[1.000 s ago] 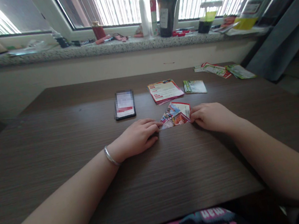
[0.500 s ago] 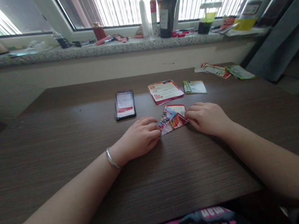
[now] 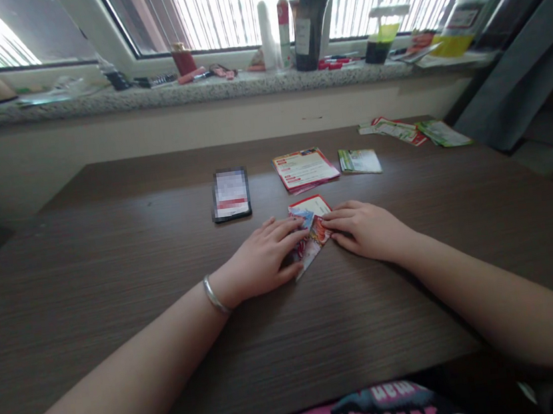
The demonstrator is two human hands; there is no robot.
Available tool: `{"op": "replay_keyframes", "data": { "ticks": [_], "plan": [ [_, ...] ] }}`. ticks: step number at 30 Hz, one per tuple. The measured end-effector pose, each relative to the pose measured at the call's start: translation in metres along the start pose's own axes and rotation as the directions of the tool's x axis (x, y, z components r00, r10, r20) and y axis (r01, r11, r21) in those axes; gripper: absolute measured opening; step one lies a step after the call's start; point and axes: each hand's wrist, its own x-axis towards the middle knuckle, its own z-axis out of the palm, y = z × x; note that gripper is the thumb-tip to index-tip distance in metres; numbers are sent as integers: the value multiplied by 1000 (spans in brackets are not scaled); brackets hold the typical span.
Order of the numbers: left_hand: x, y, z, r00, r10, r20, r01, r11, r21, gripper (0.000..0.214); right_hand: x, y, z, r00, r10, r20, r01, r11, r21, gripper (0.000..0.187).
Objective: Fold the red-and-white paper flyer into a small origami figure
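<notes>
One phone is set at left, presumably to be kept clear; on the table, the folded card is covered at its left part, apparently steadied, by the left hand, flat with fingers loosely spread, and its right side is touched by the right hand, half curled, any pinch indiscernible. Compared with the earlier frames, the card is turned and more is covered.

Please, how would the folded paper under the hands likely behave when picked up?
The folded paper is probably light, since it looks thin. It may partly unfold, as no fastening shows on its folds. Rolling seems unlikely: it lies flat.
</notes>
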Motion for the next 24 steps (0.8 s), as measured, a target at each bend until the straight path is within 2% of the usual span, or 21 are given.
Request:
{"op": "replay_keyframes", "data": {
  "ticks": [2,5,11,17,24],
  "plan": [
    [-2,-3,4,997,-69,38,68,997,36,65,0,1,2,1000,-6,-7,6,1000,31,35],
    [-4,-6,7,992,-106,73,101,993,59,67,1,2,5,1000,-10,-15,11,997,79,35],
    [-3,-1,1,994,-77,77,75,997,33,68,3,3,8,1000,-9,-23,12,988,152,36],
    [-3,2,1,997,-65,49,63,996,59,58,5,1,12,1000,-3,-12,5,986,167,44],
    [-2,2,1,998,-55,30,52,994,91,51,4,0,12,994,106,-28,-95,958,270,57]
  ]
}}
